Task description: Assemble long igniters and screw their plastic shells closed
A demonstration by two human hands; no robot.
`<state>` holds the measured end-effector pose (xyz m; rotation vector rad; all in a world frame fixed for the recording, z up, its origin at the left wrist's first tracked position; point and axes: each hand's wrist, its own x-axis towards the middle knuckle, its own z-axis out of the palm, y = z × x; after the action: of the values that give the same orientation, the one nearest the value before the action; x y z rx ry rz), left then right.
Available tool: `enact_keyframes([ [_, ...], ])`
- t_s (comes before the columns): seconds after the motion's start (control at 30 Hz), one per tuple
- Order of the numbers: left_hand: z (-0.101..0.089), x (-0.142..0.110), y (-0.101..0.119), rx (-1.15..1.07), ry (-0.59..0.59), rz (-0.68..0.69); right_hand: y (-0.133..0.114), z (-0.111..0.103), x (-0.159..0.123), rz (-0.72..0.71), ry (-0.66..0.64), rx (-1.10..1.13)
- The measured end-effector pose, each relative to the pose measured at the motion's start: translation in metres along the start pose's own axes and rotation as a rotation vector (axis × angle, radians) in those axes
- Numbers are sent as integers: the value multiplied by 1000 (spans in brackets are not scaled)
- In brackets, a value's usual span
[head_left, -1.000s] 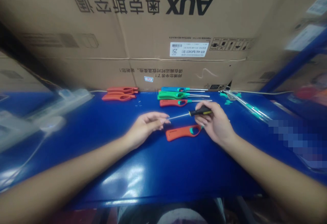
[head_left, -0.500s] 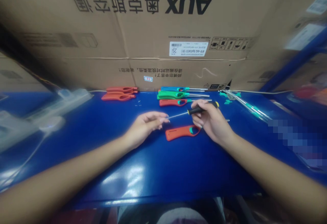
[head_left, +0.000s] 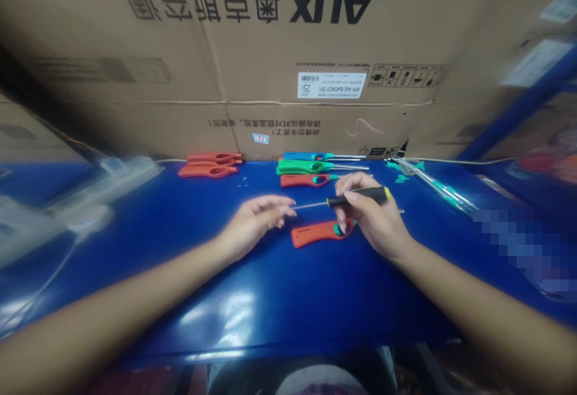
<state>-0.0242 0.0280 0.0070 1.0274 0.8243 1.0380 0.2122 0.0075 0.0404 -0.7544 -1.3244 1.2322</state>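
Note:
My right hand [head_left: 372,211] grips a screwdriver [head_left: 356,196] by its black and yellow handle, the thin metal shaft pointing left. At the tip of that shaft, my left hand [head_left: 259,222] has thumb and fingers pinched together; anything small between them is too tiny to make out. Just below the screwdriver lies an orange gas lighter [head_left: 315,235] with a teal trigger, its right end partly covered by my right hand. Behind my hands are a red lighter [head_left: 306,180], a green lighter [head_left: 302,167] and a blue lighter [head_left: 300,156], their metal tubes pointing right.
Orange handle shells [head_left: 207,171] are stacked at the back left of the blue table [head_left: 288,305]. Metal tubes [head_left: 444,190] and small teal parts [head_left: 401,171] lie at the back right. A big cardboard box [head_left: 252,46] stands behind; a power strip [head_left: 130,172] sits left.
The screwdriver handle has tipped slightly lower at its left end and lies nearer level. My right fingers have shifted around the handle; my left hand has barely moved.

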Motion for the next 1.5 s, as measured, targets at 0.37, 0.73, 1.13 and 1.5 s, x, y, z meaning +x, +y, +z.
enact_keyframes([
  [0.37,2,-3,0,150,8,76,-6,2,6,-78,250,-44],
  [0.73,2,-6,-6,599,-93,303,-7,2,6,-43,225,-73],
  [1.13,3,-9,-9,710,-211,351,-6,10,-2,-188,113,-138],
  [1.5,6,-15,-5,831,-408,471,-3,14,-14,-315,-46,-327],
])
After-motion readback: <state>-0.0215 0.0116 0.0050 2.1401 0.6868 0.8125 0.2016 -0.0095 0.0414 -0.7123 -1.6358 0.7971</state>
